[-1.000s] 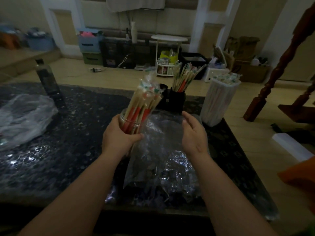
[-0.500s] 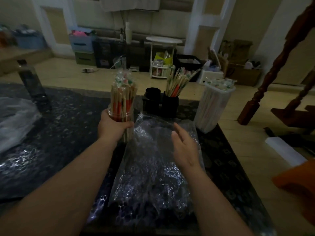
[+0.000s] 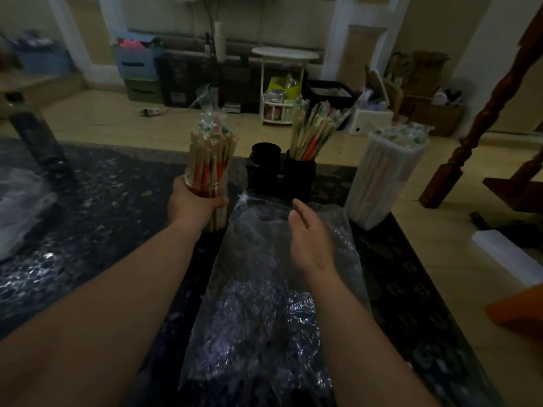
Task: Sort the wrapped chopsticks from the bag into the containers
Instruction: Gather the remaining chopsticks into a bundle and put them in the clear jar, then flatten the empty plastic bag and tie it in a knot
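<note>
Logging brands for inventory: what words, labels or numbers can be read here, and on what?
No text is legible.
Chopstick wrappers in the clear jar: green and red print, too blurred.
Those in the black holder: too blurred.
Those in the white container: too small.

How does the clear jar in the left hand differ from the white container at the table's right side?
The clear jar shows its tan and red chopsticks through the wall; the white container hides most of its contents. The left hand grips the jar; the white container stands untouched. Chopsticks rise far above the jar's rim; only wrapper tips top the white container. Both hold wrapped chopsticks upright.
</note>
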